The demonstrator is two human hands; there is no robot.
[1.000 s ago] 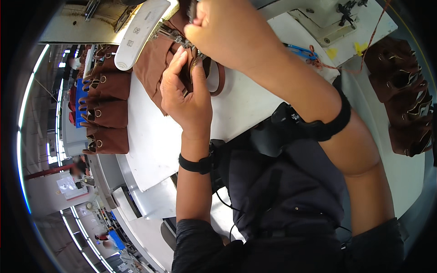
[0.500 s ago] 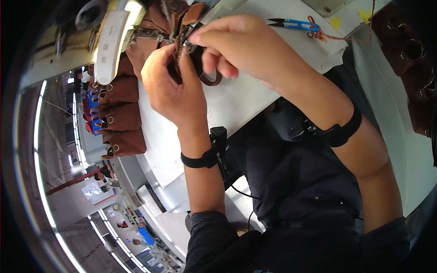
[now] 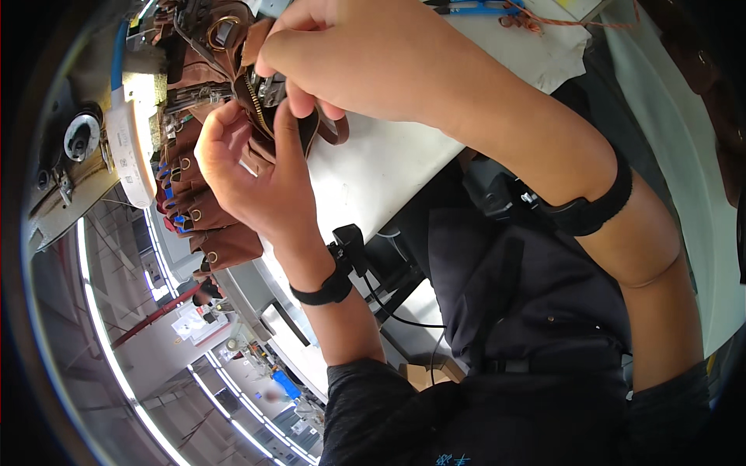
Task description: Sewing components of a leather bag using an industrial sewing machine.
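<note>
A brown leather bag (image 3: 259, 144) with a gold-toothed zipper (image 3: 253, 99) stands under the metal parts of a sewing machine (image 3: 198, 95). My left hand (image 3: 260, 182) has the zippered edge between its curled fingers and its raised thumb. Across the opening, my right hand (image 3: 342, 66) is closed, thumb against fingers, beside small metal parts (image 3: 270, 87). Whatever is in its pinch is hidden. A brown strap loop (image 3: 334, 130) hangs at the bag's right side.
More brown leather pieces with gold rings (image 3: 233, 245) are stacked at the left. The machine's lit white head (image 3: 130, 147) rises beside them. Blue thread snips (image 3: 474, 8) and orange thread (image 3: 521, 23) lie on the white tabletop (image 3: 388, 163) at the far right.
The view has shifted, so hands and bag sit further left. My left thumb and index finger have spread from their pinch on the zipper. The bag's opening shows more widely.
</note>
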